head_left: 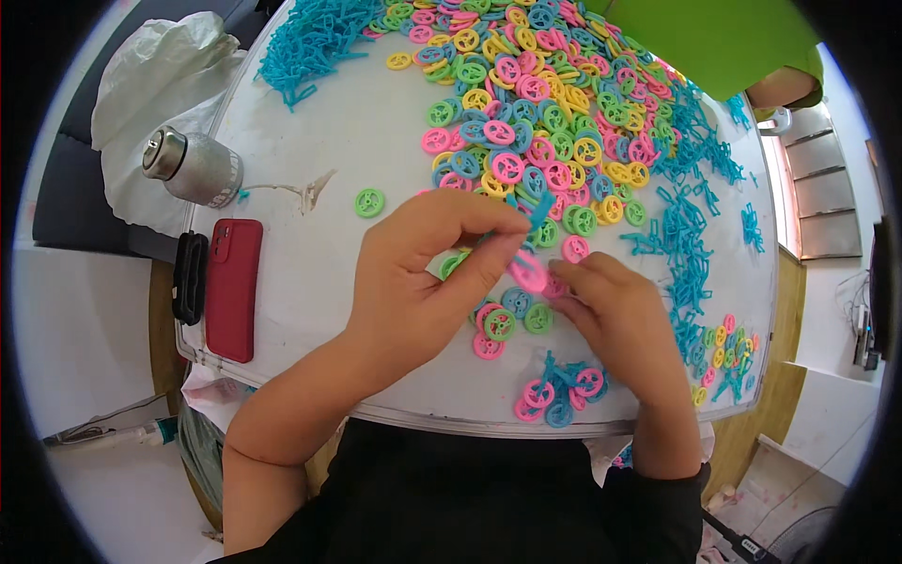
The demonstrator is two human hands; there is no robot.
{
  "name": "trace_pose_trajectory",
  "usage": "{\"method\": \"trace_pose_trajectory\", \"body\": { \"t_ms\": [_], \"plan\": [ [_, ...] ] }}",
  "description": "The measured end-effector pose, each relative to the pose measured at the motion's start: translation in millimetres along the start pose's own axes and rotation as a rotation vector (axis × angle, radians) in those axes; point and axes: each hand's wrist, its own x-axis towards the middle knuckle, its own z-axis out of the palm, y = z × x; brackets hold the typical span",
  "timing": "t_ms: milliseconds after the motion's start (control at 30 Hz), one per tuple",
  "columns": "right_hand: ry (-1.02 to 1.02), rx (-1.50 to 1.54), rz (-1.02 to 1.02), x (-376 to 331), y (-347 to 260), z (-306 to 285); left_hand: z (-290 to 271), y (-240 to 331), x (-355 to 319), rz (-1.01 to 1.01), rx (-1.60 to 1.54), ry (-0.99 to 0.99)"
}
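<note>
I see dark lettering [224, 195] low on the silver bottle [195, 167] to my left, but I can't read it. The pale marking [749, 545] on the black bar [736, 538] at my lower right is too small to read.

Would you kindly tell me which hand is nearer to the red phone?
Left. The left hand is to the right of the red phone, not touching it; the right hand is farther to the right, beyond the left hand.
</note>
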Motion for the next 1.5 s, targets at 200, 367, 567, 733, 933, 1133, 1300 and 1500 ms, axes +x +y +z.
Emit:
{"method": "trace_pose_trajectory", "body": {
  "t_ms": [200, 367, 567, 733, 933, 1133, 1300, 1500],
  "plan": [
    [0.011, -0.049, 0.063, 2.9, -8.3, 9.6, 0.7, -1.9, -0.4, -0.166, -0.227, -0.008],
    [0.042, 0.053, 0.093, 3.6, -0.3, 6.6, -0.4, 1.0, 2.5, -0.252, -0.217, -0.011],
    [0.164, 1.079, 0.337, 2.4, -11.1, -8.7, 5.5, 2.2, -1.9, -0.417, -0.476, -0.098],
    [0.13, 1.324, 0.279, 0.3, -5.3, -4.9, 16.3, -1.2, -9.8, -0.468, -0.66, -0.252],
    [0.165, 1.363, 0.343, -0.2, -7.5, -1.3, 17.9, 3.3, -9.3, -0.475, -0.391, -0.234],
    [0.225, 1.374, 0.384, 1.1, -13.7, 3.7, 16.8, 5.7, -7.8, -0.148, 0.048, -0.174],
    [0.21, 1.601, 0.428, 1.4, -14.7, 14.2, 19.7, -3.2, -10.8, 0.05, 0.152, -0.068],
    [0.267, 1.64, 0.456, -0.5, -19.3, 17.0, 20.4, 8.2, -11.2, 0.143, 0.383, -0.071]
  ]
}}
